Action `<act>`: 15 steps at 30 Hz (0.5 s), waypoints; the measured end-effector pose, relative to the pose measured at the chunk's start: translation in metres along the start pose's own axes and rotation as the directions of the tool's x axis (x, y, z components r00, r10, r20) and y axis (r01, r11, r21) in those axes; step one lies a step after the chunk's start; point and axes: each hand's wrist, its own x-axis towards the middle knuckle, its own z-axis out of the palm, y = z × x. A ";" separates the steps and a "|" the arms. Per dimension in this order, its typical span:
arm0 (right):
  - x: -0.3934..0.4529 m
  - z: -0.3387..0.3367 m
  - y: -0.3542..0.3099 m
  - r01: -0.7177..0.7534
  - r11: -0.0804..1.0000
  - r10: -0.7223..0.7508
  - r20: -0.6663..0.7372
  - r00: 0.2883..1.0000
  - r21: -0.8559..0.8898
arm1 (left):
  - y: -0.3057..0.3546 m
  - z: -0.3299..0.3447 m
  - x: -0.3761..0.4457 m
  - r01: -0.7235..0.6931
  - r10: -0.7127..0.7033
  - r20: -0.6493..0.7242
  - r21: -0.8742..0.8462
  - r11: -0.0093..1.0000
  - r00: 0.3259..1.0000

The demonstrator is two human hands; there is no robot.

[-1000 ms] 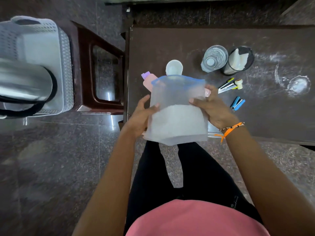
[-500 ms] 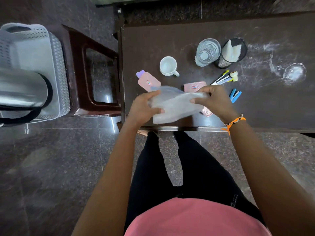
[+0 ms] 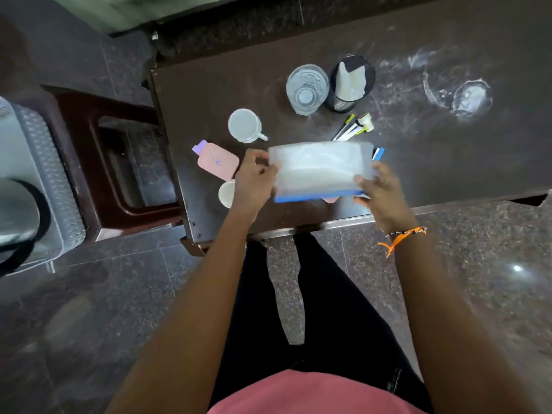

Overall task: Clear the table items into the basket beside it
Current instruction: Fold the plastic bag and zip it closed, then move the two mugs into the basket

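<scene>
Both hands hold a translucent plastic pouch [image 3: 319,170] with a blue zip edge, flat over the near part of the dark table [image 3: 433,162]. My left hand [image 3: 254,180] grips its left end and my right hand [image 3: 378,192] grips its right end. On the table lie a pink flat bottle with a purple cap [image 3: 216,159], a white mug [image 3: 245,125], a small white cup [image 3: 226,193], a clear glass [image 3: 306,89], a black mesh holder [image 3: 351,83], pens [image 3: 352,130] and a blue item [image 3: 378,153]. The grey basket [image 3: 44,174] stands at the far left.
A dark red stool [image 3: 98,162] stands between the basket and the table. A shiny metal pot [image 3: 18,213] sits in the basket. A pink thing [image 3: 330,200] peeks out under the pouch. White smears mark the table's right side. My legs are below the table edge.
The pouch went from upright in front of me to folded, then flat over the table with its blue edge toward me. The view shifted right, pushing the basket to the frame's edge.
</scene>
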 end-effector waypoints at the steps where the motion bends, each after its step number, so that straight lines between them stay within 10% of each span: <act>1: 0.005 -0.007 0.004 -0.022 0.993 0.041 -0.166 0.985 0.113 | 0.002 0.008 0.003 0.017 -0.017 0.001 -0.001 1.000 1.000; 5: 0.028 -0.038 0.020 -0.086 0.974 0.189 -0.545 0.816 0.209 | -0.003 0.034 0.016 0.123 -0.137 0.160 0.091 0.988 0.978; 10: 0.067 -0.037 0.029 -0.170 0.943 0.300 -0.506 0.809 0.287 | -0.030 0.056 0.021 0.212 -0.267 0.316 0.198 0.957 0.911; 15: 0.087 -0.023 0.035 -0.192 0.925 0.338 -0.480 0.809 0.328 | -0.053 0.065 0.030 0.239 -0.282 0.174 0.235 0.942 0.943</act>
